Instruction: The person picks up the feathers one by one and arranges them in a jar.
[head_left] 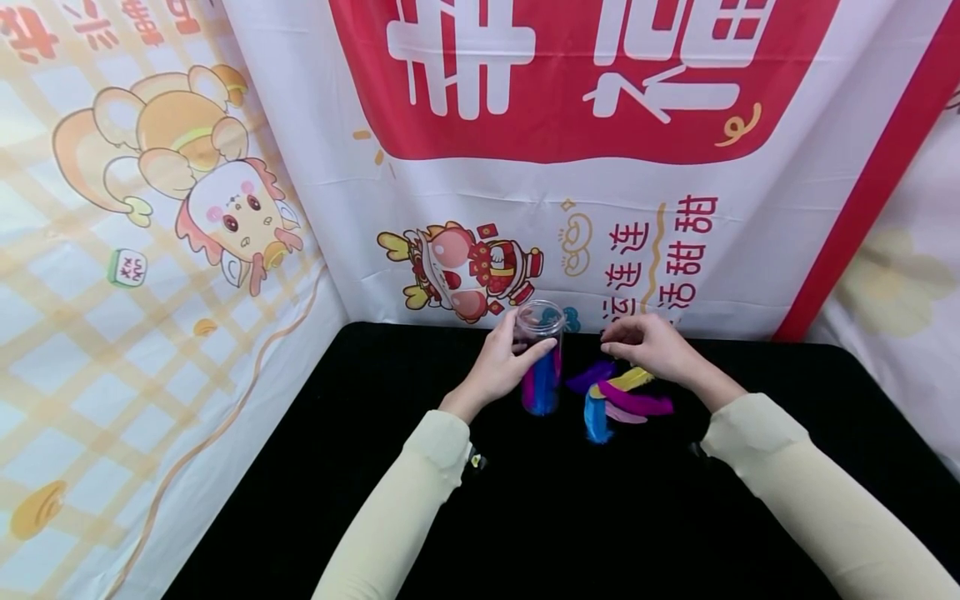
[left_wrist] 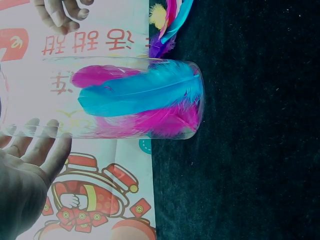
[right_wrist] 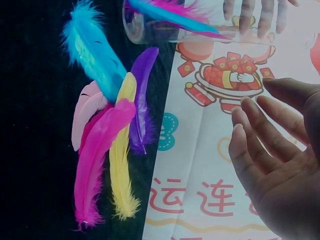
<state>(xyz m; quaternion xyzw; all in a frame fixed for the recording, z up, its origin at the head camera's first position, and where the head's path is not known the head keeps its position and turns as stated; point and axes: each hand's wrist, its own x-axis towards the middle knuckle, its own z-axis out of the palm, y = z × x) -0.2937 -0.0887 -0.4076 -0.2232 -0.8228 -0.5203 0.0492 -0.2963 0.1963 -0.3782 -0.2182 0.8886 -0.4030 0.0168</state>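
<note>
As left grip (head_left: 498, 360) holds jar (head_left: 545, 379), right grip (head_left: 654, 346) near feathers (head_left: 636, 402)

"How's the light in the head view?"

"Bright and even, though I can't place its source. Beyond the left edge of the table (head_left: 585, 517), the patterned cloth (head_left: 157, 333) pales toward the picture's margin."

"And the tabletop?"

"Nearly solid black there; its texture is lost."

"The wrist views?"

"Harsher and cooler. Past the table's far edge, the backdrop (left_wrist: 117, 20) is overexposed, and the mouth end of the jar (left_wrist: 45, 102) almost dissolves into it. The right hand (right_wrist: 285, 165) looks shaded against that glare."

"Sharpness?"

"The feathers (right_wrist: 97, 165) on the table are crisp in the right wrist view."
</note>
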